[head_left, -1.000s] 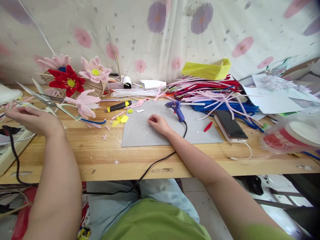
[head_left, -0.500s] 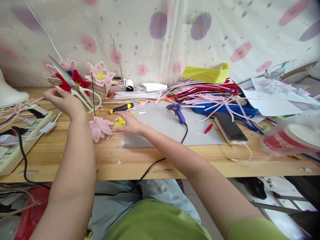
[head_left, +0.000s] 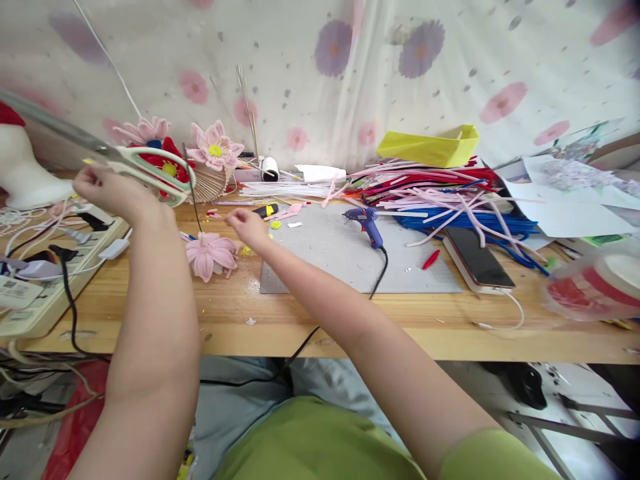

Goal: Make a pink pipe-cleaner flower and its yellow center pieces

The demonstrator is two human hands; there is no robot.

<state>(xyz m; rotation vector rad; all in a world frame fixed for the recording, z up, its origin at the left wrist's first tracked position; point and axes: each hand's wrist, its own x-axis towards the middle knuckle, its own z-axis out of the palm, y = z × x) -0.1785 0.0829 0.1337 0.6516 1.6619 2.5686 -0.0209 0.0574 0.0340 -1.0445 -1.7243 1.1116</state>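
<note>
While the left hand (head_left: pixel 107 193) holds scissors (head_left: pixel 115 157), the basket (head_left: pixel 207 183) seemingly holds flowers (head_left: pixel 216 148).

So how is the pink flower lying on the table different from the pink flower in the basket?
The pink flower on the table lies on the wood by the right hand, with a dark stem sticking up; the pink flower in the basket stands at the back among other flowers. The basket one shows a yellow centre; the table one shows none from here. Both have long, fuzzy, pale pink petals.
</note>
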